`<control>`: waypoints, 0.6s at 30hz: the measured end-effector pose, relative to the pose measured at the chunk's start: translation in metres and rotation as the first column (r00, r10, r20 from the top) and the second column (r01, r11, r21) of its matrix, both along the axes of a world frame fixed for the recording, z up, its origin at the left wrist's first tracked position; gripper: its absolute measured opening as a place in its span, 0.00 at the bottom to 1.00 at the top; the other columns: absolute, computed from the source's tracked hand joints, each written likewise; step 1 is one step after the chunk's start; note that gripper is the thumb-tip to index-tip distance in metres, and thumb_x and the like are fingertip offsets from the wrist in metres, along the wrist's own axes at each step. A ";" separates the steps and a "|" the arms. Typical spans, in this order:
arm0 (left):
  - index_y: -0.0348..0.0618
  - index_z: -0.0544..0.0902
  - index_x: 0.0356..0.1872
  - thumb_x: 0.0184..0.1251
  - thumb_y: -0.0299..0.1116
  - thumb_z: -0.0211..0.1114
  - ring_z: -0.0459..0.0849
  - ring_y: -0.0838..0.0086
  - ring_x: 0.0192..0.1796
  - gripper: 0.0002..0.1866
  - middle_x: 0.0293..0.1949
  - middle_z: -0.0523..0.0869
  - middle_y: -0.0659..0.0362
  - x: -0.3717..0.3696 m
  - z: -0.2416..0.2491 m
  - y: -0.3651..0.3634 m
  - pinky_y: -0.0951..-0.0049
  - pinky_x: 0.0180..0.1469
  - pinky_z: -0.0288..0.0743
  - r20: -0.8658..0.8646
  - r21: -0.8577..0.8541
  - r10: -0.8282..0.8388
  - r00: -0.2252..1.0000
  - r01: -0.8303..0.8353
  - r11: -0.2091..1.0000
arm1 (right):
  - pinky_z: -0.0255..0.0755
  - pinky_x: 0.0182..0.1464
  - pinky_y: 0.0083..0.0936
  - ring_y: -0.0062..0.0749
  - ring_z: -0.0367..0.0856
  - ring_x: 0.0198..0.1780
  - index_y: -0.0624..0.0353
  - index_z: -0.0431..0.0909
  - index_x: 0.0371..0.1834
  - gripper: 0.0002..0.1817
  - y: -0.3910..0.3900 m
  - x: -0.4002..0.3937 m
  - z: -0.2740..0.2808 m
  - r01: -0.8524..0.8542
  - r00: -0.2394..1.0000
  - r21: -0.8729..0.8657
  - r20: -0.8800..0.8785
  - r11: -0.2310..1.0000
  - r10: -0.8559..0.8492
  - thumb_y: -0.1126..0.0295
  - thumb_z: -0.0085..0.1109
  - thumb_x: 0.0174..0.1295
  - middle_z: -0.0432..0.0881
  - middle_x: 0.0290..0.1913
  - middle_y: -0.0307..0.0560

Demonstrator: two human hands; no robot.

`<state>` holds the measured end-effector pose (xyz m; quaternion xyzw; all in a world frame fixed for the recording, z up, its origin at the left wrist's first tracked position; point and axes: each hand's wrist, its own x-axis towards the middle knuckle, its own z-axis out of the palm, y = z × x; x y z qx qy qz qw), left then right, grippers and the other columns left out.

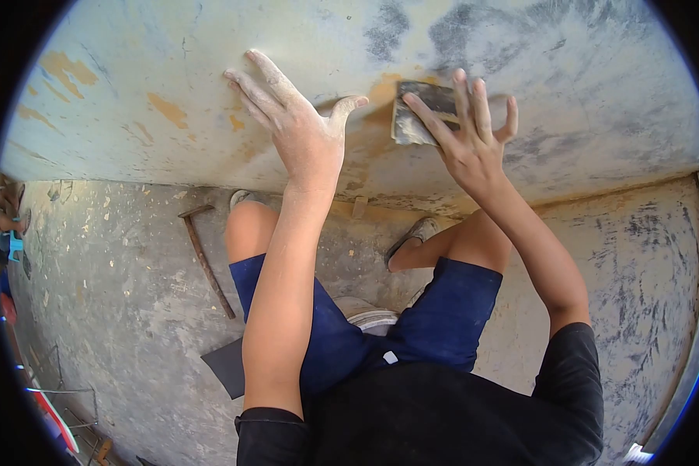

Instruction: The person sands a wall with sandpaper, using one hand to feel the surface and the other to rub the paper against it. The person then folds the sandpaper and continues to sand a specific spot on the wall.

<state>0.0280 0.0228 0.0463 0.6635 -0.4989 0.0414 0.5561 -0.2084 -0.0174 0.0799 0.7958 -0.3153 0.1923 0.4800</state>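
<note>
In the head view, my right hand (474, 147) lies spread over a dark, dusty piece of sandpaper (431, 97), pressing it flat against the pale surface. White dust coats the sandpaper's lower edge. My left hand (299, 124) is whitened with dust, and its fingers are spread apart with nothing in them. It is at the same pale surface (210, 147), left of the sandpaper; whether the palm touches is hard to tell. Ochre and dark grey patches mark this surface around both hands.
A hammer (206, 264) with a long handle lies on the concrete floor (132, 264) by my left leg. A dark flat sheet (225, 368) is partly under my left arm. Beneath me shows a whitish round rim (373, 320). A small block (359, 207) stands at the surface's base.
</note>
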 end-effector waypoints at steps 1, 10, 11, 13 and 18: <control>0.31 0.36 0.87 0.53 0.46 0.89 0.40 0.23 0.85 0.75 0.82 0.36 0.19 0.000 -0.001 -0.001 0.33 0.81 0.56 0.012 -0.001 0.010 1.000 -0.010 1.000 | 0.25 0.87 0.62 0.30 0.53 0.89 0.14 0.74 0.78 0.28 -0.003 0.000 -0.002 -0.003 1.000 -0.003 0.000 1.000 0.003 0.58 0.54 0.77 0.64 0.87 0.41; 0.29 0.37 0.87 0.50 0.51 0.89 0.40 0.23 0.85 0.77 0.82 0.37 0.19 0.001 0.001 0.001 0.31 0.80 0.57 0.025 0.016 0.009 1.000 -0.009 1.000 | 0.25 0.87 0.63 0.31 0.52 0.90 0.13 0.76 0.77 0.29 -0.002 0.031 -0.003 -0.021 0.998 0.001 0.067 1.000 0.021 0.61 0.53 0.76 0.64 0.88 0.43; 0.29 0.37 0.87 0.51 0.51 0.89 0.40 0.23 0.85 0.77 0.82 0.38 0.19 0.001 0.003 0.002 0.31 0.80 0.57 0.001 0.015 -0.004 1.000 0.004 1.000 | 0.25 0.87 0.63 0.32 0.52 0.90 0.13 0.76 0.77 0.29 0.000 0.021 -0.006 -0.001 0.996 0.011 0.088 1.000 0.000 0.61 0.53 0.77 0.63 0.88 0.43; 0.30 0.37 0.87 0.52 0.51 0.89 0.40 0.23 0.85 0.77 0.82 0.38 0.20 0.000 0.002 0.001 0.31 0.80 0.57 -0.001 0.007 0.004 1.000 -0.004 1.000 | 0.25 0.87 0.62 0.34 0.51 0.90 0.12 0.76 0.77 0.28 0.000 0.007 -0.017 0.007 0.994 0.010 0.105 1.000 -0.008 0.61 0.52 0.77 0.63 0.88 0.45; 0.30 0.38 0.87 0.51 0.52 0.89 0.39 0.24 0.85 0.77 0.82 0.38 0.20 0.001 -0.004 -0.004 0.30 0.81 0.55 0.031 0.004 0.047 0.998 -0.047 0.999 | 0.24 0.87 0.60 0.40 0.51 0.91 0.13 0.76 0.77 0.31 -0.002 0.042 -0.014 -0.019 0.983 0.046 0.182 0.999 0.011 0.68 0.51 0.77 0.63 0.87 0.50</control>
